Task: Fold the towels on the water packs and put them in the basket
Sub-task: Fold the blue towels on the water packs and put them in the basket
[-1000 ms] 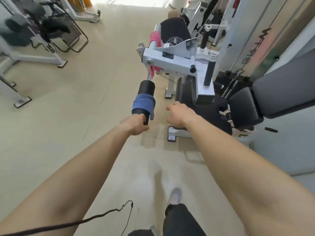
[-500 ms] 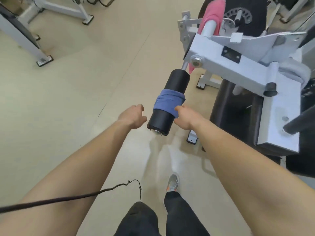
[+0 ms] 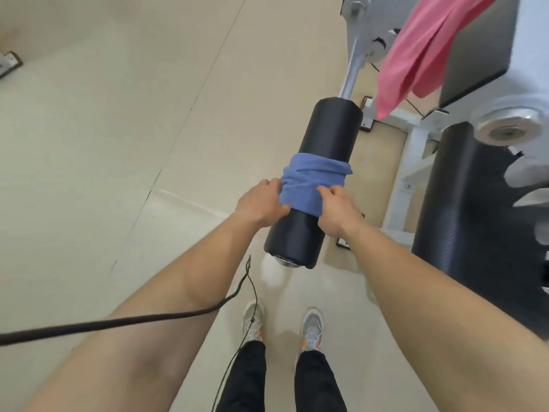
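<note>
Blue towel (image 3: pixel 312 185) is sitting wrapped round the black foam roller (image 3: pixel 329 129), the left hand (image 3: pixel 261 203) pinching its left edge and the right hand (image 3: pixel 335 209) its near right corner, fingers curled. Nearer than the grip a dark cord (image 3: pixel 118 322) is crossing the left forearm; floor (image 3: pixel 118 114) is lying open leftward. Beyond, rightward, a pink towel (image 3: pixel 416 60) is hanging off the white frame (image 3: pixel 528 40), top cut off.

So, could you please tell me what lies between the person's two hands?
The blue towel, wrapped round the black roller pad, lies between the left hand and the right hand; both hands grip it, as the head view shows.
</note>
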The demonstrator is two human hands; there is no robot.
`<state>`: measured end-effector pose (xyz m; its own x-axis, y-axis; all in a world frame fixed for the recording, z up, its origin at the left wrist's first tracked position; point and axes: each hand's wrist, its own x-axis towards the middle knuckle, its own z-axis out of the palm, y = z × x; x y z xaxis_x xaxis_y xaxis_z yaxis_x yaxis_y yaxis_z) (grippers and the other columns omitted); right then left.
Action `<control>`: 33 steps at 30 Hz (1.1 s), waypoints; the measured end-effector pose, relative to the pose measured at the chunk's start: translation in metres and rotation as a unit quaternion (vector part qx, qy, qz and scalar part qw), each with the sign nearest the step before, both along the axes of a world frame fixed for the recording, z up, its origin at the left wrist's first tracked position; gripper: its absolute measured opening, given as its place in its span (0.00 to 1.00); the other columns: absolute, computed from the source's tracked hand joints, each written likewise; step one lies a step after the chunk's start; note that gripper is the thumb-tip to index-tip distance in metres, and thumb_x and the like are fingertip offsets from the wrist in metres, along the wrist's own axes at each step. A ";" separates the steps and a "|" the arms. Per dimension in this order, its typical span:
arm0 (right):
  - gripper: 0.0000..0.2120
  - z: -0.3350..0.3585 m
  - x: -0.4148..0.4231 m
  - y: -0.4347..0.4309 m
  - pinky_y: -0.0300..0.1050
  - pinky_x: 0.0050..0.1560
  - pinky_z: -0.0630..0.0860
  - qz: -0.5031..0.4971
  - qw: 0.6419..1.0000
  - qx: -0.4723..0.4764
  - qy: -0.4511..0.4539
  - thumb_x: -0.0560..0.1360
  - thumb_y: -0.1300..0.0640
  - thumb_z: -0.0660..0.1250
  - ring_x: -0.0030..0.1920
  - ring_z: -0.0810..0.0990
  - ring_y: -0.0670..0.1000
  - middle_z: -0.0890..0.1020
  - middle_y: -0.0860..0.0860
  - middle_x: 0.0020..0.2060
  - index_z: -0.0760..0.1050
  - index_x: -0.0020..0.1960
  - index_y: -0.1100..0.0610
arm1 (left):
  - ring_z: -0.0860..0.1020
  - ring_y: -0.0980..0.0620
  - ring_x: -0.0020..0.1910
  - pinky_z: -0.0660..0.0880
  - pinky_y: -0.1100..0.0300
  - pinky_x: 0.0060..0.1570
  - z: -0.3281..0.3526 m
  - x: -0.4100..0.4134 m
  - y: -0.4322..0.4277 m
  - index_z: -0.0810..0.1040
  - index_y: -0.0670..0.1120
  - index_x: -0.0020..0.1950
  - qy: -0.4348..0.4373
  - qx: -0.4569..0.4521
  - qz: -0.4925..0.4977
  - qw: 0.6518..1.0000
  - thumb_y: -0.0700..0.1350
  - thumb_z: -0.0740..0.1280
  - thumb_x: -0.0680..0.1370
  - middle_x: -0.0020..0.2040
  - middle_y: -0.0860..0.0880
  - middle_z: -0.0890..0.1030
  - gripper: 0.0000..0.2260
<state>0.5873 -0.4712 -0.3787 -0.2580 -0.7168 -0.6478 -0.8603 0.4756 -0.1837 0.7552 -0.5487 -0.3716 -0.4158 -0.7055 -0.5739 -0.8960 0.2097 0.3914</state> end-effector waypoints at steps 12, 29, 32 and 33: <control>0.07 -0.045 0.010 0.003 0.49 0.45 0.75 -0.085 0.986 -0.141 0.013 0.76 0.56 0.68 0.48 0.76 0.56 0.74 0.50 0.51 0.76 0.53 0.50 | 0.76 0.45 0.49 0.72 0.56 0.44 -0.055 -0.012 -0.016 0.75 0.49 0.56 0.041 0.013 -0.067 0.997 0.49 0.66 0.77 0.51 0.49 0.74 0.09; 0.03 0.115 0.032 0.075 0.53 0.42 0.79 -0.159 0.977 -0.123 -0.069 0.74 0.56 0.60 0.42 0.78 0.56 0.79 0.50 0.41 0.72 0.43 0.52 | 0.77 0.53 0.40 0.75 0.59 0.40 0.139 -0.011 0.021 0.79 0.57 0.46 0.128 0.133 -0.094 0.978 0.45 0.65 0.73 0.38 0.54 0.79 0.08; 0.03 0.145 0.033 0.107 0.49 0.43 0.77 -0.222 0.959 -0.141 -0.103 0.75 0.57 0.60 0.42 0.78 0.53 0.79 0.48 0.40 0.72 0.45 0.51 | 0.77 0.54 0.42 0.72 0.61 0.39 0.169 -0.012 0.036 0.77 0.57 0.49 0.123 0.124 -0.111 0.978 0.47 0.65 0.74 0.40 0.56 0.78 0.07; 0.03 0.154 0.031 0.118 0.49 0.42 0.77 -0.238 0.953 -0.152 -0.106 0.75 0.57 0.60 0.41 0.77 0.52 0.79 0.47 0.40 0.72 0.45 0.51 | 0.78 0.54 0.43 0.72 0.60 0.39 0.179 -0.014 0.042 0.77 0.57 0.49 0.121 0.121 -0.118 0.978 0.47 0.66 0.73 0.41 0.55 0.79 0.07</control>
<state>0.6185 -0.3531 -0.2244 -0.4874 -0.7141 -0.5025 -0.4880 0.7000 -0.5213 0.7415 -0.5064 -0.1928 -0.6946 -0.4299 -0.5768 -0.7092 0.2749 0.6492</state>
